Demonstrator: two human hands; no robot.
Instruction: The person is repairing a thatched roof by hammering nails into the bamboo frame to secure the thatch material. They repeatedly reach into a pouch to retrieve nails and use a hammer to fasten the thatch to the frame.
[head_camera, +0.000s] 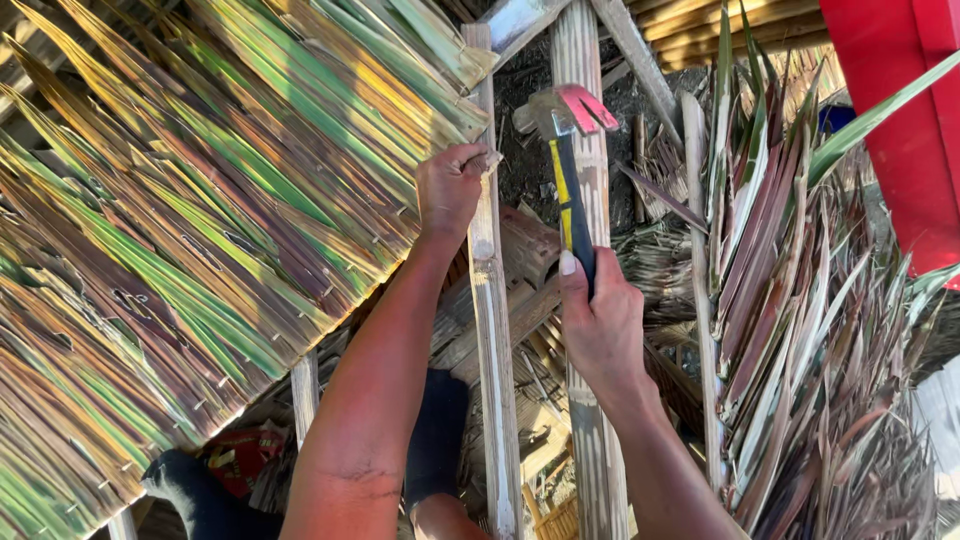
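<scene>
My right hand (600, 325) grips a hammer (570, 170), its head raised beside a wooden slat (490, 300). My left hand (450, 190) pinches closed against that slat at the edge of the palm-leaf thatch (200, 220).

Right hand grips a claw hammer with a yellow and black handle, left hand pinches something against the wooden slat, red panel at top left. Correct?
One slip: the red panel sits at top right, not top left, as the head view shows. The rest holds: the right hand grips the claw hammer by its yellow and black handle, and the left hand pinches something small against the wooden slat.
</scene>
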